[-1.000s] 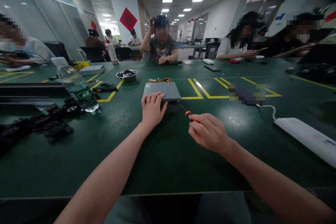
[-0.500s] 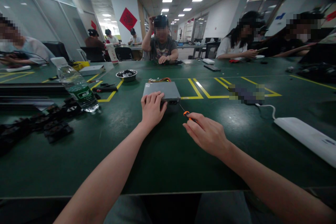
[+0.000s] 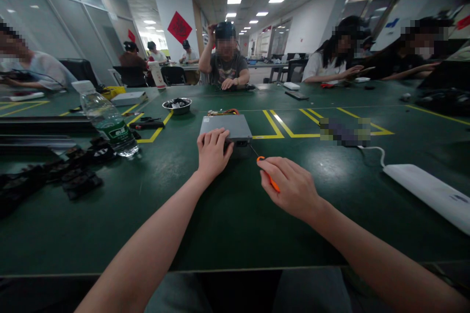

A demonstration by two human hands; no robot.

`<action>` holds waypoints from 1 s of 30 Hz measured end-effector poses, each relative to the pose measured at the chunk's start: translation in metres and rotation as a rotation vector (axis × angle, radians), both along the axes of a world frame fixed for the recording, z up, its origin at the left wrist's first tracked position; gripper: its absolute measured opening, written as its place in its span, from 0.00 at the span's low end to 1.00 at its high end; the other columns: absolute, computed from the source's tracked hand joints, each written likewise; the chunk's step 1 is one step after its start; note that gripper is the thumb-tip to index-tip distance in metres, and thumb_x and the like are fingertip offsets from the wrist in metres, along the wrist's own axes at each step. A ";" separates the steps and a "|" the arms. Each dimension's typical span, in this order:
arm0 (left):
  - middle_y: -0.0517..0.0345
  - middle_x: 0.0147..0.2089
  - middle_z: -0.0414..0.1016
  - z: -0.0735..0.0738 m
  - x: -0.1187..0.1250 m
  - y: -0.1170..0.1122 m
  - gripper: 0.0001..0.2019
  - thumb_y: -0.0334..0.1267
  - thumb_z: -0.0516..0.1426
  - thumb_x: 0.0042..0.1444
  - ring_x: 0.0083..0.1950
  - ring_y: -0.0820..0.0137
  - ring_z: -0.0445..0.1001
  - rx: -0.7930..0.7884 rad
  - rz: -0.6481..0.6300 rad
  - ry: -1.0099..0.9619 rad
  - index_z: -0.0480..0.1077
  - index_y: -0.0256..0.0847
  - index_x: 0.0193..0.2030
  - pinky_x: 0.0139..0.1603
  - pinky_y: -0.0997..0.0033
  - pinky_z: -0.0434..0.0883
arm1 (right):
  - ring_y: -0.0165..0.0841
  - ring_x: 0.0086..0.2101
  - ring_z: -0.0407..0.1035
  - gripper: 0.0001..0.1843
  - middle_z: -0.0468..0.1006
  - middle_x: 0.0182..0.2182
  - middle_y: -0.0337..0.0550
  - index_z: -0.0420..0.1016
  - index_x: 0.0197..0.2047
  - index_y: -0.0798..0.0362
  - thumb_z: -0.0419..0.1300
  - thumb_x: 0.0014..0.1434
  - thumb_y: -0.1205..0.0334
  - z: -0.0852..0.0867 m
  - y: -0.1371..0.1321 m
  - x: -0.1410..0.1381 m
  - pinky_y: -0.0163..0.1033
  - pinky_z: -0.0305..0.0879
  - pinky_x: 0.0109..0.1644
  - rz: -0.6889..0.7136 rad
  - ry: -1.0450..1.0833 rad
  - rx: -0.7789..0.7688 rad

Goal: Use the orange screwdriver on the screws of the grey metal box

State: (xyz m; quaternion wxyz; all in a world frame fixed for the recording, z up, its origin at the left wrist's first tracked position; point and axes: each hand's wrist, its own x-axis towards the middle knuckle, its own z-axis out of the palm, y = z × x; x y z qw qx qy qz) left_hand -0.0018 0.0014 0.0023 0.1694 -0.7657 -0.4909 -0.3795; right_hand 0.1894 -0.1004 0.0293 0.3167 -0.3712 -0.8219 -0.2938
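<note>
A grey metal computer power supply [image 3: 235,125] lies flat on the green table, a bundle of coloured wires [image 3: 228,112] at its far side. My left hand [image 3: 213,152] holds it at the near left, fingers over the top and thumb against the front face near the black socket. In my right hand [image 3: 292,183] is a screwdriver [image 3: 274,184] with an orange and black handle, gripped between thumb and fingers. Its thin shaft slants up-left to the unit's near right corner. Whether the tip sits in a screw is too small to tell.
To the left stands a tilted-looking water bottle [image 3: 113,124] beside black parts [image 3: 81,176]. A metal bowl [image 3: 177,105] with small pieces is farther back. At the right lie a white power bank-like device [image 3: 426,190] and its cable. Several people sit around.
My right hand has turned and shifted slightly right around the screwdriver, so more of the orange handle shows. My left hand and the power supply have stayed put.
</note>
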 end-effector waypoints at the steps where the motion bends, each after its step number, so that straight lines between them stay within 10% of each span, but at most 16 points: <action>1: 0.53 0.55 0.67 0.000 0.000 0.000 0.15 0.41 0.50 0.59 0.57 0.61 0.61 0.001 0.001 -0.001 0.63 0.45 0.52 0.58 0.56 0.51 | 0.30 0.34 0.66 0.11 0.73 0.36 0.46 0.67 0.44 0.58 0.52 0.56 0.67 0.001 -0.001 -0.001 0.34 0.60 0.38 -0.036 -0.005 -0.018; 7: 0.53 0.55 0.66 0.000 0.000 0.000 0.15 0.41 0.50 0.58 0.57 0.61 0.61 -0.008 -0.004 -0.008 0.63 0.45 0.52 0.59 0.55 0.51 | 0.27 0.20 0.60 0.15 0.68 0.19 0.37 0.69 0.33 0.55 0.50 0.60 0.53 0.006 -0.008 -0.003 0.34 0.48 0.24 -0.299 -0.017 -0.053; 15: 0.53 0.56 0.66 0.001 0.000 -0.001 0.15 0.41 0.50 0.58 0.56 0.60 0.61 -0.010 -0.002 0.000 0.63 0.46 0.53 0.58 0.55 0.51 | 0.30 0.27 0.58 0.06 0.68 0.25 0.40 0.68 0.30 0.53 0.52 0.56 0.67 0.002 -0.009 -0.010 0.35 0.50 0.31 -0.158 -0.112 -0.074; 23: 0.53 0.55 0.67 0.000 0.000 -0.001 0.15 0.42 0.50 0.58 0.56 0.61 0.61 -0.004 0.007 -0.001 0.63 0.45 0.52 0.58 0.56 0.51 | 0.28 0.24 0.61 0.15 0.70 0.22 0.40 0.69 0.37 0.57 0.50 0.60 0.53 0.005 -0.011 -0.010 0.33 0.49 0.27 -0.229 0.028 -0.099; 30: 0.53 0.55 0.67 0.001 0.000 -0.001 0.15 0.41 0.50 0.58 0.57 0.60 0.61 -0.004 -0.004 -0.014 0.63 0.46 0.52 0.58 0.55 0.51 | 0.28 0.25 0.60 0.06 0.69 0.23 0.39 0.69 0.33 0.55 0.51 0.56 0.64 0.002 -0.011 -0.011 0.34 0.50 0.30 -0.177 -0.048 -0.090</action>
